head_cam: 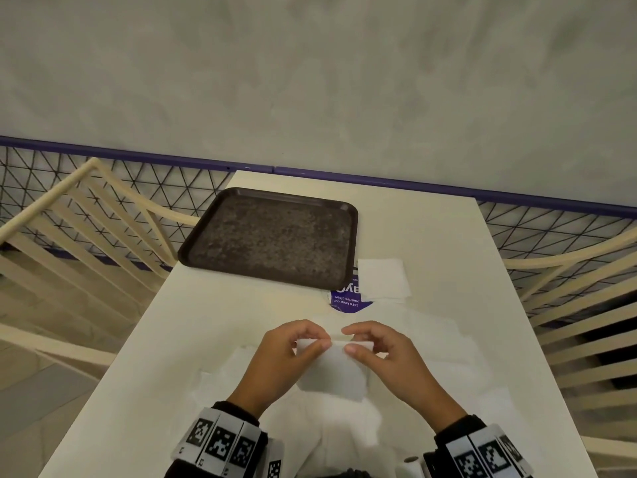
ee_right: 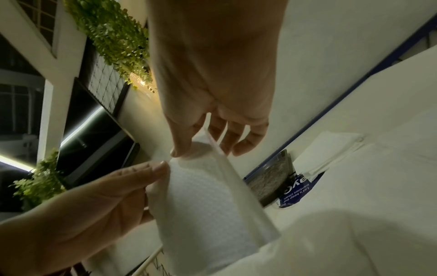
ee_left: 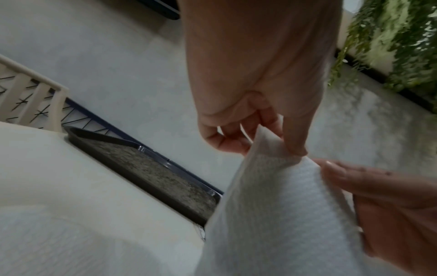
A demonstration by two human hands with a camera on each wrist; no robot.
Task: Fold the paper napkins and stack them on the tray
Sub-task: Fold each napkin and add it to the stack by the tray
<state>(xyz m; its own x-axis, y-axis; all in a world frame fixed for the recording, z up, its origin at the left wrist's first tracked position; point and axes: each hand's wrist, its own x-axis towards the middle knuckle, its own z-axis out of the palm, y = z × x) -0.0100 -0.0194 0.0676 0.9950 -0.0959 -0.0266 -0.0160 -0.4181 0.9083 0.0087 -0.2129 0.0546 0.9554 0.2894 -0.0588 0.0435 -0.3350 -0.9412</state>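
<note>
Both hands — left hand (head_cam: 280,353), right hand (head_cam: 379,350) — pinch the napkin's (head_cam: 332,372) top edge with thumb and fingers, likely aligning layers before the tray (head_cam: 269,236).

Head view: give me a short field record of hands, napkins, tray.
left hand: pinches the top edge of the held napkin
right hand: pinches the same top edge, beside the left grip
held napkin: white, folded, lifted above the table
tray: dark, nothing on it, far left of the table
folded napkin: lies on the table right of the tray, off it
loose napkins: spread flat under and around the hands
sticker: purple, partly under the tray corner
</note>
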